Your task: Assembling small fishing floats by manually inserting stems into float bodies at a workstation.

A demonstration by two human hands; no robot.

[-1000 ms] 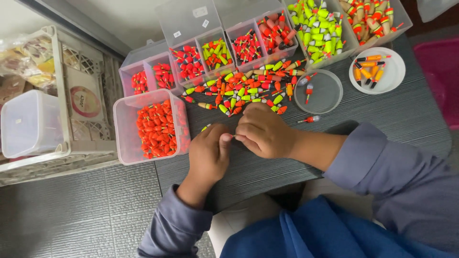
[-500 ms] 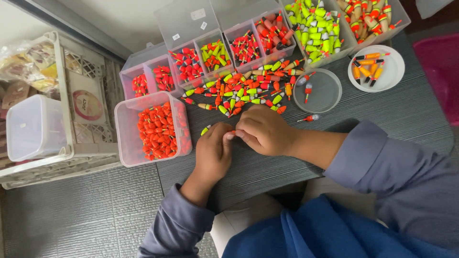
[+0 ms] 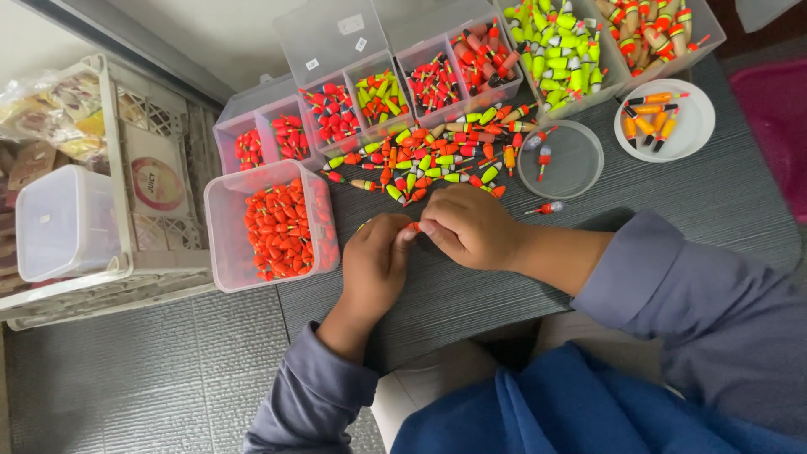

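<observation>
Dark ribbed table [image 3: 723, 193] — grey floor [image 3: 143, 378]

We see even, soft daylight, bright overall, no harsh glare. Faint shadows sit just under the left hand [image 3: 376, 265] and right hand [image 3: 467, 227]. Focus is sharp around the hands; slight softness and wide-angle stretch toward the edges far from them.

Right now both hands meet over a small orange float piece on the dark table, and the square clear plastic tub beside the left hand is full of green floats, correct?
Not quite. The head view shows the square clear plastic tub holds orange-red floats, not green. The rest stands: the left hand and right hand meet over a small orange float piece on the dark table.
</observation>
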